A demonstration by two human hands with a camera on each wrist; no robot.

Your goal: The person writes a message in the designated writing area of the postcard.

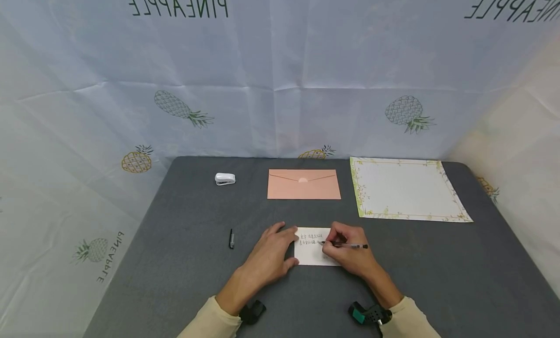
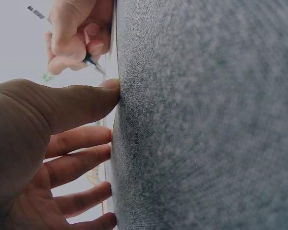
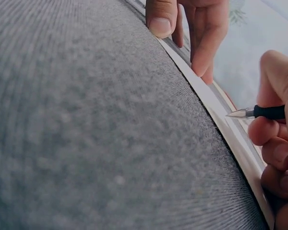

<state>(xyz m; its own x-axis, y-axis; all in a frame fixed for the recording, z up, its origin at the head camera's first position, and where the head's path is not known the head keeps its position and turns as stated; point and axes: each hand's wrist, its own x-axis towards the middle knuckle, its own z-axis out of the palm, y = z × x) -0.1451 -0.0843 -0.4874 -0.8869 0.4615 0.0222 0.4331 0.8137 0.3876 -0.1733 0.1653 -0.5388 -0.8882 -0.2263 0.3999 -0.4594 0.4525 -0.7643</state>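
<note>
Leftmost on the grey desk [image 1: 183,279], a small white stapler [image 1: 225,179] is seen near the far edge, and a black pen cap [image 1: 231,239] lies nearer the front, well apart from it. Just right of the cap, the left hand [image 1: 268,258] is laid flat with its grip released: the fingers are kept straight and pressed against the left edge of a small white card [image 1: 311,254], the thumb at the card's near corner. The card is found at the middle of the desk, towards the front, with two lines of handwriting across its top. Behind it, a pink envelope [image 1: 304,184] is placed flap side up, apart from the card. On the card's right part the right hand [image 1: 350,253] is rested, its grip closed round a black pen [image 1: 345,245], which is pinched between thumb and fingers with the tip held to the end of the second written line. Furthest right, towards the back, a sheet of letter paper [image 1: 407,188] with a green floral border is laid flat.
</note>
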